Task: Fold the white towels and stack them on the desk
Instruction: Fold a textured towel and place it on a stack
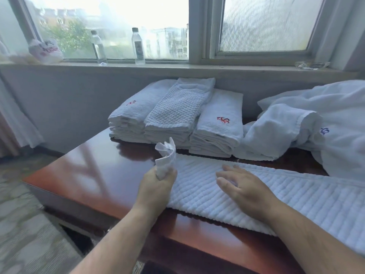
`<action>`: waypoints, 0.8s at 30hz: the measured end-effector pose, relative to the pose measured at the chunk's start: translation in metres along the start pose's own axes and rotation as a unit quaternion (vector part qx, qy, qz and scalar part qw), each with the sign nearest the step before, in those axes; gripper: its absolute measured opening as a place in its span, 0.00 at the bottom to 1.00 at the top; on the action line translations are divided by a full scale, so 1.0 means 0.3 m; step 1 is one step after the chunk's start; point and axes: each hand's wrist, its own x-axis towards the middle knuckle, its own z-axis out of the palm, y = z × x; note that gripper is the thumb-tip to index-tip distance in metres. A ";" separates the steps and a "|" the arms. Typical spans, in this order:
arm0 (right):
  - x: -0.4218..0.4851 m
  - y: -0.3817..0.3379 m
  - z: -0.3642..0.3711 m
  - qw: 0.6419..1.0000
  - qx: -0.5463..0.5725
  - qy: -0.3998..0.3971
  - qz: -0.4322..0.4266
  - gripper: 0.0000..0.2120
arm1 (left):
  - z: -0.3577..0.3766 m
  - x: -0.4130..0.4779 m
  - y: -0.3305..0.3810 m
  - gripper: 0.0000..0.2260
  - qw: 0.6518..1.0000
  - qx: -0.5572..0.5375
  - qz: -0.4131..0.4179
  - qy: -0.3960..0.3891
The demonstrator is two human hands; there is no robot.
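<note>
L hand (pixel 158 180) grips towel (pixel 276 194) corner; R hand (pixel 243 184) flat on it, fingers spread.

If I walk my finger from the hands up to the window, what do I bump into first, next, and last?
Right hand flat on the long ribbed towel → folded towel stacks at the desk's far edge → water bottles on the windowsill → window.
</note>
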 end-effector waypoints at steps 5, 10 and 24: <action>0.000 0.027 -0.017 0.987 0.156 0.024 0.030 0.19 | 0.047 -0.004 0.048 0.10 0.970 -0.238 0.006 0.042; -0.008 0.047 -0.057 0.945 0.306 0.108 0.041 0.23 | 0.130 -0.038 0.173 0.12 0.984 -0.126 0.125 0.019; -0.320 0.339 -0.433 0.686 0.708 0.046 0.161 0.47 | 0.712 -0.312 0.255 0.30 0.874 0.140 0.260 -0.385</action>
